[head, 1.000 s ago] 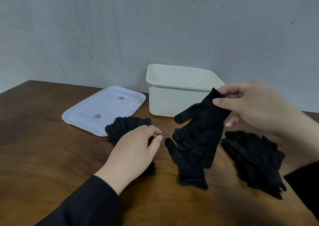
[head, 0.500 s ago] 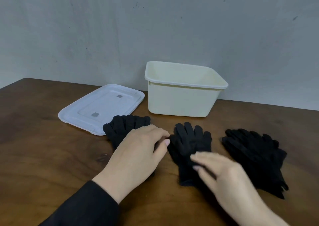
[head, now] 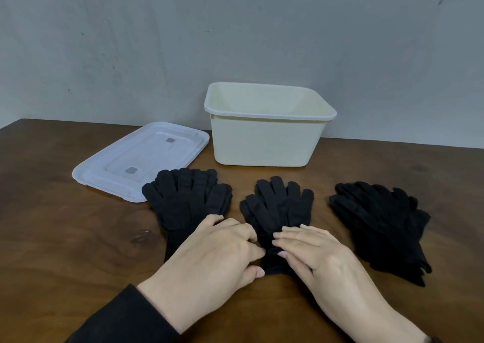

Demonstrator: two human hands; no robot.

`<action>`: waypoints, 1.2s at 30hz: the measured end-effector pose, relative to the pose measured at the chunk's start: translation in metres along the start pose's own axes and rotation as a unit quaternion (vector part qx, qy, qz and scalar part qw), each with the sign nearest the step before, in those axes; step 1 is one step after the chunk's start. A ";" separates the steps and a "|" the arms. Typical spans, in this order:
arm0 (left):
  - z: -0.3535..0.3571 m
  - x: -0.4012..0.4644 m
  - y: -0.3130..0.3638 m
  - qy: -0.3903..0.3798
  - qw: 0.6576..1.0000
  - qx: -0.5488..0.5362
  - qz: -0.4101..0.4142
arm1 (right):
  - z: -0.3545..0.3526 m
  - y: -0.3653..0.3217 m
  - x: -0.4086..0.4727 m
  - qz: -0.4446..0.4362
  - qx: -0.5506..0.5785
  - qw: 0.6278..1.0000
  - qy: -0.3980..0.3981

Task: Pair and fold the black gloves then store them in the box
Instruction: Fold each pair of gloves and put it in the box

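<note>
Brown wooden table (head: 65, 238) (grey wall behind): both hands (head: 209, 259) pinch the middle gloves (head: 277, 206)

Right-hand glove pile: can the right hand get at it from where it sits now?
Probably yes. The right hand rests on the cuff of the middle gloves, and the right-hand glove pile lies just beside it with only bare table between.

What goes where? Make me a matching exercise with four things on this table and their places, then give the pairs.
Things:
1. lid
2. box
3. middle gloves
4. right glove pile

Places:
A. under both hands
B. far right, untouched
C. flat, left of the box
D. by the wall, open

Pairs: 1-C, 2-D, 3-A, 4-B
</note>
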State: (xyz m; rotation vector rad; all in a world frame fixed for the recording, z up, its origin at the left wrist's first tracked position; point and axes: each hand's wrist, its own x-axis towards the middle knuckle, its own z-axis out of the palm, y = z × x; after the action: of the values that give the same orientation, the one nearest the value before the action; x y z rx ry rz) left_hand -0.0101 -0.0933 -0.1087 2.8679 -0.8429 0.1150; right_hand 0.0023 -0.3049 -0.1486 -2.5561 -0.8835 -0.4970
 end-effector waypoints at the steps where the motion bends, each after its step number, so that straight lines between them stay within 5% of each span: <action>1: 0.000 0.000 0.001 0.001 1.000 0.001 0.000 | 0.000 -0.001 -0.001 -0.015 0.005 1.000 0.002; 10: -0.005 -0.001 0.003 -0.002 1.000 -0.005 -0.014 | -0.010 0.001 -0.007 -0.035 0.100 0.987 -0.121; 15: -0.012 -0.001 0.005 0.075 0.997 -0.001 -0.017 | -0.033 -0.003 -0.008 0.009 0.123 0.989 -0.077; 18: -0.002 0.002 0.004 0.041 0.999 0.013 0.020 | -0.039 0.007 -0.009 0.058 0.107 0.991 -0.057; 27: 0.018 0.005 -0.014 -0.007 0.999 0.020 0.044 | -0.047 0.016 -0.008 0.063 0.099 0.968 -0.223; 36: 0.004 0.001 -0.006 -0.002 1.000 -0.009 0.022 | -0.029 0.006 0.001 0.044 0.006 0.991 -0.128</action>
State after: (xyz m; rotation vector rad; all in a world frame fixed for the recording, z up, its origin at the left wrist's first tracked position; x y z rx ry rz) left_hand -0.0061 -0.0895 -0.1133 2.8345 -0.9020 0.1071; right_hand 0.0010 -0.3222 -0.1251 -2.6736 -0.8501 -0.1374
